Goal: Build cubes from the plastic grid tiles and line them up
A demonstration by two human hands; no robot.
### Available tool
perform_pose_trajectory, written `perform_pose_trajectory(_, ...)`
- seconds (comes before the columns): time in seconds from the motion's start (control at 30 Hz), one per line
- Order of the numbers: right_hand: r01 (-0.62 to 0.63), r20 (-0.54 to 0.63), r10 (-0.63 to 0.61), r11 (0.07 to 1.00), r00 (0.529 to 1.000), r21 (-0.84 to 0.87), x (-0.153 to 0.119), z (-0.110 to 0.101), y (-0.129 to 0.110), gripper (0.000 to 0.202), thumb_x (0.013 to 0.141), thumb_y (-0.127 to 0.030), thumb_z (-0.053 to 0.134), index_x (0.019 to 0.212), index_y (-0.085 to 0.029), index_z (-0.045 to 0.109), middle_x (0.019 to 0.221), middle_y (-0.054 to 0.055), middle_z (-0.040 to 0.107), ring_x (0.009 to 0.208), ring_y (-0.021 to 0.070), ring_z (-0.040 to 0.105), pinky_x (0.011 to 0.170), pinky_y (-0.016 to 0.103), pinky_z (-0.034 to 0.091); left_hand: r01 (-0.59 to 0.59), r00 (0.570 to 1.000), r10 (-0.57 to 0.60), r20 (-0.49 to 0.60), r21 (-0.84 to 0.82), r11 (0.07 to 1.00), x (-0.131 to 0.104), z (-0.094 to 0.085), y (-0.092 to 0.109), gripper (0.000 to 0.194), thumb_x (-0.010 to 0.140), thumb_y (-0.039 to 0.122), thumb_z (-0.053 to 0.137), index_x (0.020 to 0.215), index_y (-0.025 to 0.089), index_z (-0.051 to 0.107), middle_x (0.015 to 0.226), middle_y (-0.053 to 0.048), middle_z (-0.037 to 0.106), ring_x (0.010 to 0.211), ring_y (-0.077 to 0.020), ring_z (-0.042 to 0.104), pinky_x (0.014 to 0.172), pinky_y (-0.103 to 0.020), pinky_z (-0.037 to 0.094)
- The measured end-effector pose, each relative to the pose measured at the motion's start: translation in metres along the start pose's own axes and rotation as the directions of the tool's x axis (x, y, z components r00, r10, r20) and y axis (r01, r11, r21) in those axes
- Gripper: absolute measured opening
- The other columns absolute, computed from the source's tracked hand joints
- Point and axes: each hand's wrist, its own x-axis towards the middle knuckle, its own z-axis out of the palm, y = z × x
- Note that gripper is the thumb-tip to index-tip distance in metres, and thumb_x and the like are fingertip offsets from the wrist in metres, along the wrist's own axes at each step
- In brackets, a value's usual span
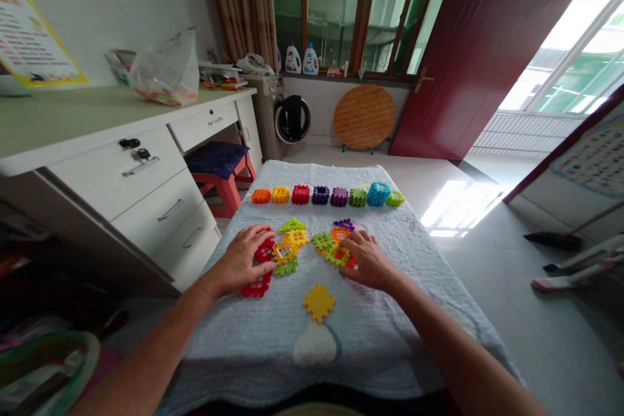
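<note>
Two loose piles of flat notched plastic pieces lie on a cloth-covered table. My left hand [242, 259] rests with spread fingers over red pieces [257, 285] at the left pile, beside yellow pieces [285, 251] and green ones [287, 266]. Fingers apart, my right hand [366, 259] touches the right pile, which has green pieces [336, 255], orange pieces [340, 233] and a purple piece [344, 223]. Nearer to me, between the hands, a solid yellow piece [319, 303] lies alone.
Across the table [316, 172] runs a row of stacked pieces by colour, from an orange stack [261, 195] to a taller blue stack [378, 194] and a lime stack [395, 198]. A white desk [121, 114] and a stool [218, 159] stand left.
</note>
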Motion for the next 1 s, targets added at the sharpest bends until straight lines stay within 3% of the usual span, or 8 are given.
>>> perform_pose_trajectory(0.13, -0.024, -0.036, 0.024, 1.000, 0.999, -0.001, 0.002, -0.001, 0.005, 0.049, 0.070, -0.033, 0.070, 0.116, -0.024, 0.055, 0.116, 0.009, 0.051, 0.108, 0.0282, 0.040, 0.090, 0.043, 0.034, 0.032, 0.999, -0.032, 0.000, 0.019, 0.999, -0.012, 0.004, -0.001, 0.081, 0.062, 0.055, 0.070, 0.133, 0.025, 0.044, 0.140, -0.012, 0.039, 0.129, -0.0334, 0.037, 0.106, -0.047, 0.032)
perform_pose_trajectory(0.23, -0.037, -0.051, 0.038, 0.999, 0.998, 0.029, 0.003, -0.001, 0.006, 0.042, 0.073, -0.038, 0.068, 0.111, -0.024, 0.057, 0.108, 0.007, 0.055, 0.101, 0.0256, 0.044, 0.087, 0.041, 0.036, 0.043, 0.998, -0.046, 0.047, 0.061, 0.997, -0.022, 0.016, 0.005, 0.098, 0.053, 0.058, 0.075, 0.139, 0.026, 0.037, 0.147, -0.014, 0.028, 0.134, -0.0383, 0.026, 0.106, -0.051, 0.030)
perform_pose_trajectory(0.37, -0.071, -0.076, 0.073, 0.997, 0.994, 0.026, 0.006, 0.007, 0.003, 0.032, 0.074, -0.041, 0.067, 0.099, -0.022, 0.060, 0.095, 0.006, 0.056, 0.094, 0.0240, 0.045, 0.084, 0.038, 0.036, 0.067, 0.996, -0.072, 0.047, 0.095, 0.993, -0.018, 0.034, 0.009, 0.081, 0.067, 0.057, 0.065, 0.136, 0.025, 0.040, 0.144, -0.014, 0.035, 0.133, -0.0379, 0.029, 0.105, -0.052, 0.030)
perform_pose_trajectory(0.47, -0.070, -0.102, 0.074, 0.997, 0.992, 0.040, 0.008, 0.015, 0.001, 0.031, 0.075, -0.035, 0.066, 0.103, -0.023, 0.059, 0.097, 0.006, 0.057, 0.096, 0.0241, 0.046, 0.084, 0.037, 0.036, 0.015, 0.999, -0.020, 0.049, 0.105, 0.994, -0.004, 0.040, 0.009, 0.064, 0.080, 0.052, 0.054, 0.135, 0.023, 0.041, 0.140, -0.012, 0.041, 0.131, -0.0327, 0.032, 0.106, -0.049, 0.030)
perform_pose_trajectory(0.57, -0.063, -0.145, 0.070, 0.997, 0.987, 0.052, 0.008, 0.017, 0.002, 0.040, 0.070, -0.027, 0.067, 0.109, -0.023, 0.058, 0.103, 0.007, 0.057, 0.100, 0.0254, 0.045, 0.085, 0.038, 0.036, -0.019, 1.000, 0.018, 0.011, 0.132, 0.991, 0.006, 0.040, 0.016, 0.059, 0.082, 0.046, 0.054, 0.134, 0.022, 0.042, 0.139, -0.012, 0.041, 0.131, -0.0313, 0.032, 0.108, -0.048, 0.027)
perform_pose_trajectory(0.7, -0.101, -0.252, 0.112, 0.993, 0.961, 0.056, 0.004, 0.016, 0.015, 0.046, 0.070, -0.026, 0.065, 0.115, -0.022, 0.056, 0.110, 0.008, 0.057, 0.102, 0.0264, 0.046, 0.087, 0.039, 0.037, -0.058, 0.995, 0.068, -0.077, 0.131, 0.990, 0.002, 0.034, 0.045, 0.055, 0.082, 0.044, 0.055, 0.131, 0.023, 0.045, 0.139, -0.011, 0.040, 0.130, -0.0327, 0.030, 0.108, -0.052, 0.023)
perform_pose_trajectory(0.87, -0.180, -0.280, 0.187, 0.982, 0.942, 0.053, -0.001, 0.018, 0.033, 0.044, 0.073, -0.029, 0.062, 0.116, -0.020, 0.056, 0.113, 0.008, 0.060, 0.103, 0.0261, 0.048, 0.090, 0.039, 0.037, -0.247, 0.956, 0.254, 0.144, -0.063, 0.967, -0.014, 0.028, 0.095, 0.067, 0.063, 0.065, 0.066, 0.115, 0.024, 0.056, 0.129, -0.009, 0.048, 0.121, -0.0318, 0.039, 0.104, -0.048, 0.032)
perform_pose_trajectory(1.0, -0.191, -0.257, 0.199, 0.980, 0.946, 0.057, -0.003, 0.022, 0.035, 0.047, 0.074, -0.035, 0.063, 0.118, -0.021, 0.055, 0.119, 0.008, 0.060, 0.107, 0.0264, 0.048, 0.092, 0.040, 0.036, -0.266, 0.932, 0.287, 0.222, -0.121, 0.956, -0.008, 0.026, 0.112, 0.054, 0.069, 0.050, 0.068, 0.115, 0.025, 0.056, 0.123, -0.008, 0.053, 0.117, -0.0292, 0.044, 0.102, -0.046, 0.035)
